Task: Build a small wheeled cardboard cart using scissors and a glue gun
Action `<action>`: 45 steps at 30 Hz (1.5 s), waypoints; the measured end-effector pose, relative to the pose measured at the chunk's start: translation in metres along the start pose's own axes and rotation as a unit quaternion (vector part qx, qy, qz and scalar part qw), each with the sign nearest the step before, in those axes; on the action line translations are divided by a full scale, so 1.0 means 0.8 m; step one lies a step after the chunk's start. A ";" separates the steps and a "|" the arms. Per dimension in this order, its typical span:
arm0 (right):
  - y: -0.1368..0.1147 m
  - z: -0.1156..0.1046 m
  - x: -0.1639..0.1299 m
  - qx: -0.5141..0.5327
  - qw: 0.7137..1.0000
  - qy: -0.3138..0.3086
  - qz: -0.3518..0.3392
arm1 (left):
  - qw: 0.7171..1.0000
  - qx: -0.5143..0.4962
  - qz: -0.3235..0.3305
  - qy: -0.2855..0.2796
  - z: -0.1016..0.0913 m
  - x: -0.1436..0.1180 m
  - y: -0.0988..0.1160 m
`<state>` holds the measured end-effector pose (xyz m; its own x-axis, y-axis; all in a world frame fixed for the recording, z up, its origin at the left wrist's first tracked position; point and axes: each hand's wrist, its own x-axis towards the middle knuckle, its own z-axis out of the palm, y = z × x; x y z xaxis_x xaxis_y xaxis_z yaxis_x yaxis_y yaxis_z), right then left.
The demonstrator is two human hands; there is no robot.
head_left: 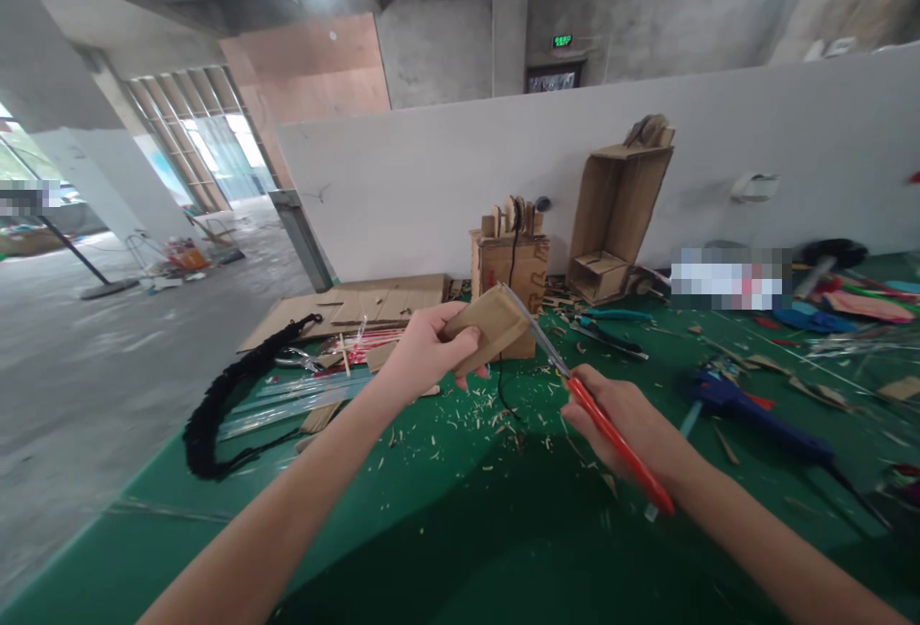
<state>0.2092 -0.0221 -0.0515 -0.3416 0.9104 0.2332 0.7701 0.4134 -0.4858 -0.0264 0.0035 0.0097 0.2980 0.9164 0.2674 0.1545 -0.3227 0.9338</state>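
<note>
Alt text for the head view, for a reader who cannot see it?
The left hand holds a cardboard piece above a green table while the right hand presses a red-handled utility knife to its edge. Cardboard shavings litter the table.

A green lit sign (pixel 562 41) glows above the far doorway, its characters too small to read.

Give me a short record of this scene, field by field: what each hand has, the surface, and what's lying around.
left hand: grips a cardboard piece, raised above the table
right hand: holds a red-handled knife, blade tip against the cardboard's edge
surface: green table, littered with cardboard shavings
right of hands: blue glue gun
behind: cardboard boxes against a white partition
left: black braided cord
</note>
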 end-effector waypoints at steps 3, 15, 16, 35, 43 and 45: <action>0.002 0.000 -0.001 -0.035 0.999 0.015 -0.006 | 1.000 0.017 -0.005 -0.011 0.000 0.000 0.000; 0.003 0.002 -0.002 -0.053 0.998 0.028 -0.027 | 0.998 0.052 -0.018 -0.027 -0.001 -0.003 0.002; 0.002 0.002 -0.003 -0.046 0.998 0.025 -0.031 | 0.998 0.056 -0.016 -0.031 -0.001 -0.003 0.001; 0.006 0.007 0.001 -0.105 0.989 0.088 -0.051 | 0.996 0.029 -0.015 -0.080 0.012 -0.005 -0.010; 0.014 0.005 0.003 -0.035 0.995 0.080 -0.056 | 0.998 0.040 -0.014 -0.051 0.006 -0.001 -0.008; 0.013 0.004 0.002 -0.024 0.995 0.063 -0.078 | 0.998 0.044 -0.009 -0.034 0.004 0.000 -0.007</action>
<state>0.2150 -0.0159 -0.0586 -0.3916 0.8246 0.4083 0.7383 0.5464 -0.3954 -0.0240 0.0042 0.0038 0.3568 0.9051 0.2312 0.2409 -0.3282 0.9134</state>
